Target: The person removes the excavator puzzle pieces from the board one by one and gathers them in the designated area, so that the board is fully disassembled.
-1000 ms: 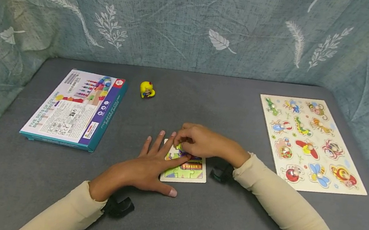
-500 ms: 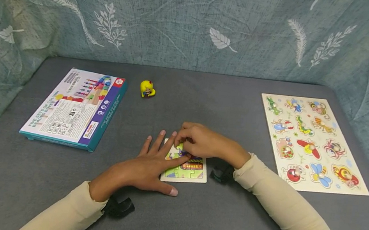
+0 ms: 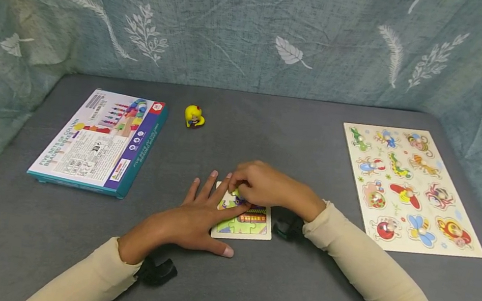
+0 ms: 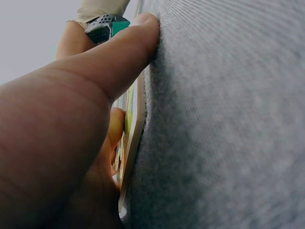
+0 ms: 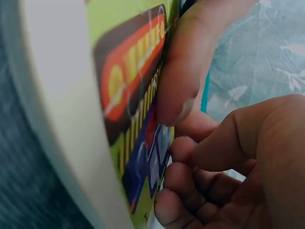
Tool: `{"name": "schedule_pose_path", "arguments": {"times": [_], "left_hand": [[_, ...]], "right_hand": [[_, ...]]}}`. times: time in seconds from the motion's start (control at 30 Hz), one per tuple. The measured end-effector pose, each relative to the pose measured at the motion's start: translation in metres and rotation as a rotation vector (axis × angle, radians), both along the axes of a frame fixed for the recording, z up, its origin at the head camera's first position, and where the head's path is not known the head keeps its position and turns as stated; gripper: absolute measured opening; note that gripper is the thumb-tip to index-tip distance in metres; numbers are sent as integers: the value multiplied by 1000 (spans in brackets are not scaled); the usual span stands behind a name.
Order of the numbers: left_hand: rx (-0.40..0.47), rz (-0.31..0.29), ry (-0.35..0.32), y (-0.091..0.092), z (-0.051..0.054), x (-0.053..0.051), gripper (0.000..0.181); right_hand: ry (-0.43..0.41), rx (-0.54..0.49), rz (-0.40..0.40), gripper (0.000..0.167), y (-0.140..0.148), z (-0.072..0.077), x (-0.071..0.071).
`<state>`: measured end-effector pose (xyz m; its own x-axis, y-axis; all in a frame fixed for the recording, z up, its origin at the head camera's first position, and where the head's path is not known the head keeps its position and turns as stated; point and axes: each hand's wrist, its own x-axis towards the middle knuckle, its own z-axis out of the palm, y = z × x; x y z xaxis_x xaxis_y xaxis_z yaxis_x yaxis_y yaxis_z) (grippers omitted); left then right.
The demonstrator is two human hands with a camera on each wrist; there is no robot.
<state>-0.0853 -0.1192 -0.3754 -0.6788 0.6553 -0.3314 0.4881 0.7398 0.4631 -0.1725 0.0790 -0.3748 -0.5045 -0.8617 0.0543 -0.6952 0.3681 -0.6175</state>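
Note:
A small jigsaw puzzle in a pale frame point(image 3: 243, 227) lies flat on the grey table, its printed pieces green, orange and purple. My left hand point(image 3: 194, 221) is spread beside and over its left part, index finger across the picture, thumb stretched out below on the table. Curled over the top left of the puzzle, my right hand point(image 3: 266, 184) has thumb and index together at a green piece point(image 3: 236, 193), mostly hidden by the fingers. In the right wrist view the fingertips of my right hand point(image 5: 228, 167) touch the puzzle's face point(image 5: 136, 71).
A box with a white and purple face point(image 3: 100, 143) lies at the left. Behind the puzzle stands a small yellow toy point(image 3: 194, 116). To the right is a large board with insect pictures point(image 3: 382, 201). A leaf-patterned cloth point(image 3: 258, 29) hangs along the back.
My right fingers have curled in slightly over the puzzle's top. My left hand holds its place; the whole view has shifted a little.

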Motion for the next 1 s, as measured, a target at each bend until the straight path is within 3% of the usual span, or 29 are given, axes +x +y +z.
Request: {"name": "schedule_pose_path", "arguments": {"times": [0.17,0.57,1.0], "left_hand": [[-4,-2,4,1,0,0,91],[-1,4,-6,0,-1,-1,91],[-3,8,-6,0,-1,-1,90]], "right_hand": [[35,13,-18,28,-1,1,2],[26,17,24,26,4,6,-3],[-47,16,61,23,13,10,-4]]}}
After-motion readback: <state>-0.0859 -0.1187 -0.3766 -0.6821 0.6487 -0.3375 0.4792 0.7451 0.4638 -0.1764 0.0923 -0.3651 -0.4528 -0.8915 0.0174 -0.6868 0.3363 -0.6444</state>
